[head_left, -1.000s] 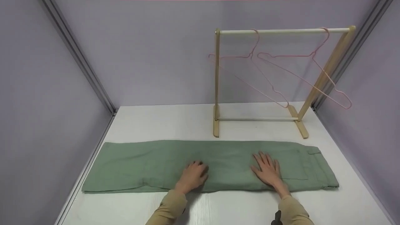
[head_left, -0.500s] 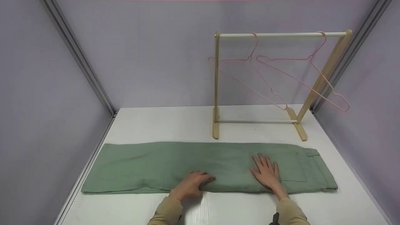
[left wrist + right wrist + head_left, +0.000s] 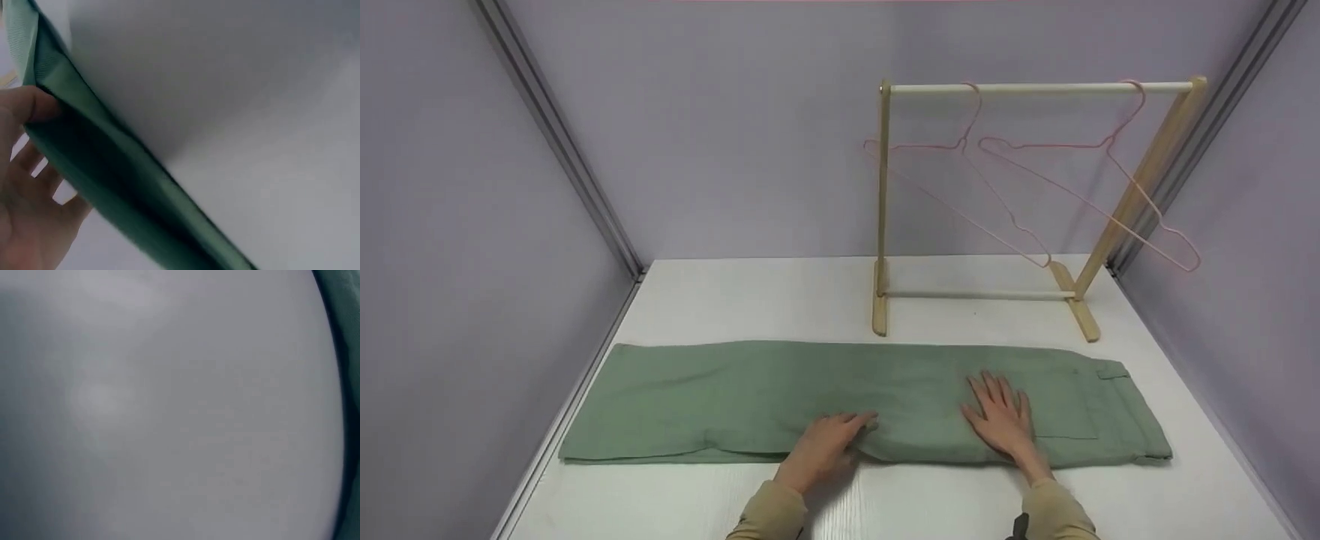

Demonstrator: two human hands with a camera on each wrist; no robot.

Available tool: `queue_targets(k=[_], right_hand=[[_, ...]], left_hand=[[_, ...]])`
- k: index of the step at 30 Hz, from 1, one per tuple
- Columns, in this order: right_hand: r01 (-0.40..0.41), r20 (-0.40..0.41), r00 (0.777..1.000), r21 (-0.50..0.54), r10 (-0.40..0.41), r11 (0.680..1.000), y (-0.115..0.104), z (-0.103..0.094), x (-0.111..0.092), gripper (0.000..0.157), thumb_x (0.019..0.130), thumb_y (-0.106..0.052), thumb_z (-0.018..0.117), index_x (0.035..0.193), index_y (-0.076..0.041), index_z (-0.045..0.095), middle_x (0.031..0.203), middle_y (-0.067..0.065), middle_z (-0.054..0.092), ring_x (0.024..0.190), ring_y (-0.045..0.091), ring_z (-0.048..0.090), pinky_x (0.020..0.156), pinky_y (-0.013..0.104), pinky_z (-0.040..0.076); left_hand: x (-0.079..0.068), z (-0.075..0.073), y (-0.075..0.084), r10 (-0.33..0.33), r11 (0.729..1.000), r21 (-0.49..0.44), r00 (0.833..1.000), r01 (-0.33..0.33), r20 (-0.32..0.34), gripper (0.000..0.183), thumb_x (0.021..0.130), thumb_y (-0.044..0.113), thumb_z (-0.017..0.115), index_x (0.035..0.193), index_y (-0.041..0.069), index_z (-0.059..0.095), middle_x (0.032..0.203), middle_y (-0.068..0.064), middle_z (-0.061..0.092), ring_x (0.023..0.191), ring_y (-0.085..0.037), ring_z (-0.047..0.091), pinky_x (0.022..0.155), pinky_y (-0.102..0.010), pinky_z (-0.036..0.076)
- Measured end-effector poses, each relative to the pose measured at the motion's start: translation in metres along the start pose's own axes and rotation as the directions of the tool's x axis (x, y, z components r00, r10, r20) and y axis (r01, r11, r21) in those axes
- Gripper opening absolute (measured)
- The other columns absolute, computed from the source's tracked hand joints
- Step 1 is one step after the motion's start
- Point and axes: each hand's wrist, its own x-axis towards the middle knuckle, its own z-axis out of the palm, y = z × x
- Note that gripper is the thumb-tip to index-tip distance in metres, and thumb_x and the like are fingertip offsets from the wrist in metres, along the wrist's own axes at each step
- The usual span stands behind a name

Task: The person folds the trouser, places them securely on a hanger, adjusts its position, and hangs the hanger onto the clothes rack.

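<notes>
Green trousers (image 3: 915, 375), folded lengthwise, lie flat across the table with the waistband (image 3: 1144, 420) at the right. My left hand (image 3: 821, 442) is at the middle of their near edge and pinches the cloth there. The left wrist view shows the thumb (image 3: 42, 106) tucked between the layers at the edge, with the other fingers (image 3: 28, 157) on the outside of the upper layer. Farther right, my right hand (image 3: 1001, 420) rests palm down on the trousers, fingers spread. In the right wrist view only the table and a strip of green cloth (image 3: 351, 343) show.
Behind the trousers stands a wooden rack (image 3: 883, 202) with a white top bar. Two pink hangers, a left one (image 3: 1005, 202) and a right one (image 3: 1136, 191), hang from it. Grey panels (image 3: 750, 150) wall the white table (image 3: 742, 300) at the back and sides.
My left hand has come from the top of the trousers back to the near edge, and now pinches the cloth there. The right hand stays in place. The head view has tilted slightly.
</notes>
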Motion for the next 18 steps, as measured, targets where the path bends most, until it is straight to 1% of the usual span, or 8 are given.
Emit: queue_targets(k=[2,3,6,8,9,10,12,18], right_hand=[[-0.017,0.028,0.999,-0.019,0.018,1.000,-0.001,0.000,-0.001,0.061,0.102,-0.033,0.054,0.154,-0.006,0.038,0.164,0.023,0.025,0.152,0.049,0.015,0.119,0.071,0.000],[-0.023,0.039,0.999,-0.028,0.025,0.999,-0.001,0.000,-0.001,0.061,0.102,-0.033,0.053,0.155,-0.006,0.037,0.165,0.023,0.024,0.153,0.049,0.014,0.119,0.071,0.000],[-0.031,0.052,0.998,-0.042,0.033,0.999,-0.003,0.000,-0.003,0.061,0.103,-0.033,0.053,0.155,-0.006,0.036,0.165,0.023,0.023,0.153,0.049,0.013,0.119,0.071,0.000],[-0.036,0.052,0.998,-0.044,0.038,0.998,-0.002,0.001,-0.003,0.061,0.103,-0.033,0.053,0.155,-0.006,0.036,0.165,0.023,0.023,0.153,0.049,0.013,0.119,0.071,0.000],[-0.038,0.052,0.998,-0.045,0.040,0.998,-0.002,0.000,-0.003,0.062,0.103,-0.034,0.053,0.155,-0.006,0.036,0.165,0.023,0.023,0.153,0.049,0.013,0.119,0.071,0.000],[-0.041,0.053,0.998,-0.046,0.044,0.998,-0.002,0.001,-0.003,0.062,0.103,-0.034,0.053,0.155,-0.006,0.036,0.165,0.023,0.023,0.153,0.049,0.013,0.119,0.071,-0.001],[-0.039,0.040,0.998,-0.040,0.041,0.998,-0.001,0.001,-0.003,0.062,0.102,-0.034,0.054,0.155,-0.006,0.037,0.165,0.023,0.024,0.153,0.049,0.014,0.120,0.071,0.000],[0.002,-0.031,1.000,-0.002,-0.002,1.000,0.000,0.003,-0.001,0.060,0.100,-0.032,0.058,0.150,-0.003,0.042,0.161,0.026,0.031,0.150,0.051,0.019,0.119,0.071,0.002]], left_hand=[[0.001,0.005,0.003,-0.031,1.000,-0.008,0.991,0.030,-0.127,0.048,0.083,0.006,0.079,0.126,0.017,0.061,0.110,0.001,0.072,0.096,-0.020,0.070,0.081,-0.041,0.057],[0.001,0.008,0.005,-0.043,0.999,-0.004,0.978,0.044,-0.204,0.041,0.082,0.005,0.079,0.117,0.017,0.062,0.104,0.002,0.071,0.091,-0.018,0.068,0.078,-0.039,0.056],[0.003,0.014,0.011,-0.039,0.999,0.017,0.897,0.052,-0.440,0.034,0.073,-0.003,0.082,0.087,0.016,0.057,0.075,0.006,0.059,0.065,-0.006,0.051,0.060,-0.023,0.044],[0.003,0.013,0.015,-0.046,0.998,0.018,0.856,0.065,-0.515,0.039,0.068,-0.003,0.084,0.074,0.015,0.049,0.062,0.008,0.045,0.057,-0.002,0.033,0.053,-0.017,0.029],[0.004,0.012,0.016,-0.053,0.997,0.013,0.843,0.071,-0.536,0.042,0.066,-0.002,0.085,0.070,0.015,0.047,0.058,0.010,0.040,0.056,-0.001,0.026,0.052,-0.016,0.023],[0.004,0.011,0.017,-0.066,0.997,0.002,0.838,0.079,-0.541,0.043,0.065,0.000,0.086,0.067,0.015,0.046,0.056,0.011,0.036,0.056,0.000,0.021,0.052,-0.016,0.018],[0.004,0.009,0.020,-0.112,0.992,-0.012,0.850,0.124,-0.514,0.043,0.068,0.006,0.086,0.063,0.015,0.044,0.056,0.013,0.028,0.055,0.000,0.018,0.052,-0.017,0.014],[0.007,0.010,0.030,-0.199,0.963,0.067,0.854,0.262,-0.482,0.048,0.077,0.023,0.083,0.055,0.015,0.042,0.054,0.010,0.022,0.053,-0.006,0.017,0.046,-0.022,0.015]])
